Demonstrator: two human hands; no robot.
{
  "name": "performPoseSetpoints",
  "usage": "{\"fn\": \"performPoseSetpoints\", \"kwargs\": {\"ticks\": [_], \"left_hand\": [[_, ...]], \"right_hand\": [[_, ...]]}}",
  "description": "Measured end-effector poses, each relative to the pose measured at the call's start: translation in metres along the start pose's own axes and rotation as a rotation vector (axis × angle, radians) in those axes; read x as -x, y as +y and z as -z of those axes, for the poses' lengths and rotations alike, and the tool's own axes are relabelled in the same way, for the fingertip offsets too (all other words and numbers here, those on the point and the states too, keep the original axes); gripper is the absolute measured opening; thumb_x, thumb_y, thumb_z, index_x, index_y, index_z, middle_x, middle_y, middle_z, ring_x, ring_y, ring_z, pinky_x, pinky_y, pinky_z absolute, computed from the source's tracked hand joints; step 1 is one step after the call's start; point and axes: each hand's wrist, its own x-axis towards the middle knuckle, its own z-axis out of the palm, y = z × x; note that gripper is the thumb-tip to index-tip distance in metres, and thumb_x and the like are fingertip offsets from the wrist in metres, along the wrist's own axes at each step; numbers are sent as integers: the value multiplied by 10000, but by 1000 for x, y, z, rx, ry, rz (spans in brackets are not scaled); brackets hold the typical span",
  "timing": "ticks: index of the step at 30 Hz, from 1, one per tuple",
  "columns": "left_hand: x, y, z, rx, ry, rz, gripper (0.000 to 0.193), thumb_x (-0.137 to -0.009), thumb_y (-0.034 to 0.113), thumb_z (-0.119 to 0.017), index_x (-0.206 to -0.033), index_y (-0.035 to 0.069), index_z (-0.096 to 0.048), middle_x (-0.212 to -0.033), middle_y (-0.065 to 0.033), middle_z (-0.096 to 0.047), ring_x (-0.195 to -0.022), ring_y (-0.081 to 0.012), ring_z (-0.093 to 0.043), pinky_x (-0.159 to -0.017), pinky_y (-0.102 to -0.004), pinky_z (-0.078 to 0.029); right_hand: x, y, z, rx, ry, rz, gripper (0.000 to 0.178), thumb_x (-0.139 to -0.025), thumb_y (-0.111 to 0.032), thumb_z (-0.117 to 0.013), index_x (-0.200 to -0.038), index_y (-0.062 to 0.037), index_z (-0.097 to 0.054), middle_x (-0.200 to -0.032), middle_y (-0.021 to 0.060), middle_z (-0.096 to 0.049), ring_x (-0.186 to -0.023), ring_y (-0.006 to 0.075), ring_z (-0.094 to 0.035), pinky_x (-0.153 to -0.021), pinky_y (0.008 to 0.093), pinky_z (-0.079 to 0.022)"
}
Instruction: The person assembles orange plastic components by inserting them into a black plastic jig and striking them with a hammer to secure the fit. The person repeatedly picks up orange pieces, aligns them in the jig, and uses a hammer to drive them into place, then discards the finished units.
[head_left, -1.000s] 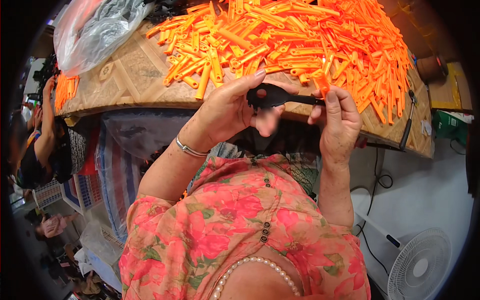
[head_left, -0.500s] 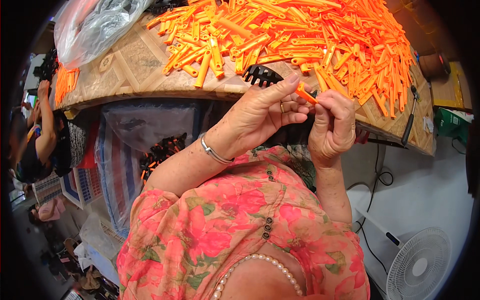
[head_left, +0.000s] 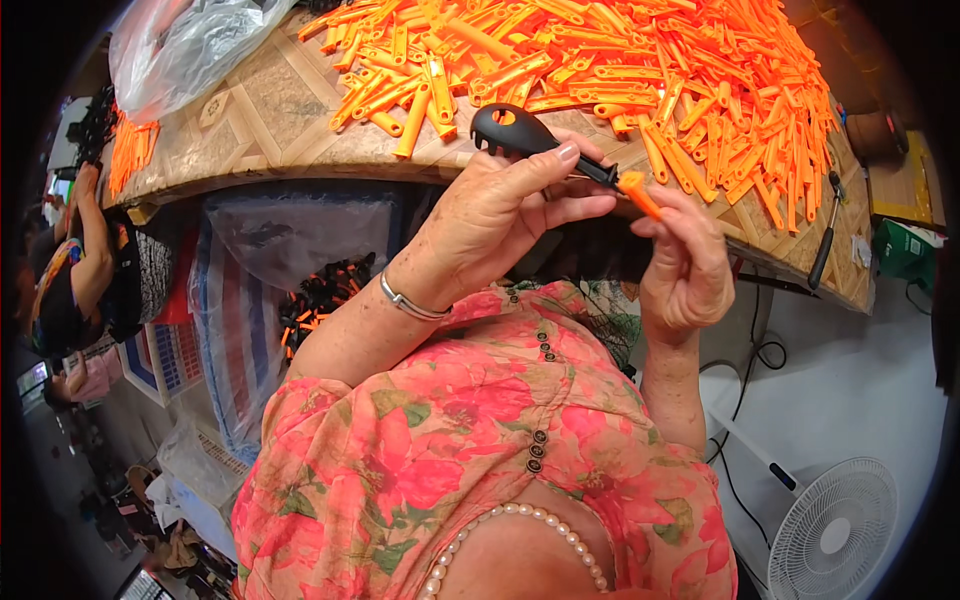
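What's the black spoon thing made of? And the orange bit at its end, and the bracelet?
Black spoon: probably plastic or nylon; smooth, with a soft sheen. Orange bit: likely plastic; smooth-looking, bright even colour. Bracelet: apparently polished metal; silvery, with shiny highlights.

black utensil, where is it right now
In the head view, the black utensil is in the left hand, upper centre, its stem next to an orange handle.

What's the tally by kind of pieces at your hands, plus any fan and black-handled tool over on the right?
Black utensil, held in the left hand: 1
Orange handle, at the right hand's fingers: 1
White fan: 1
Black-handled tool: 1
Total: 4, leaving out the orange pile, too heaped to count.
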Motion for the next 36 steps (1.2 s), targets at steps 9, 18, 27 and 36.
{"fn": "performPoseSetpoints", "kwargs": {"ticks": [9, 18, 27, 36], "left_hand": [[3, -3, -2, -99, 58, -40, 264, -943, 142, -586, -1153, -18, -577, -1021, -136, -661, -912, -227, -681, -825, -291, -582], [6, -7, 0, -215, 56, -156, 193, -896, 106, -652, -1063, 17, -612, -1055, -131, -659, -976, -188, -649, -850, -300, -556], [7, -11, 1, -204, 37, -109, 273, -898, 105, -646, -1145, -4, -607, -1099, -139, -653, -1001, -185, -639, -862, -299, -547], [7, -12, 7, -107, -29, -67, 285, -900, 110, -643, -1159, -4, -610, -1111, -104, -653, -1034, -176, -623, -924, -339, -508]], "right_hand": [[-11, -1, 2, 204, -123, 169, 215, -779, 39, -715, -966, -46, -653, -943, 109, -649, -826, 230, -648, -718, 306, -532], [-7, -2, -8, 4, -197, -97, 173, -796, 44, -694, -945, -37, -657, -972, 81, -621, -850, 165, -616, -724, 259, -504], [-5, -11, -3, -343, -87, -675, 131, -883, -38, -662, -1002, -2, -618, -949, 14, -605, -696, 34, -520, -592, 165, -431], [-9, -15, 0, -221, -96, -470, 146, -852, 9, -677, -984, -4, -616, -938, 37, -608, -840, 87, -599, -764, 200, -469]]}}
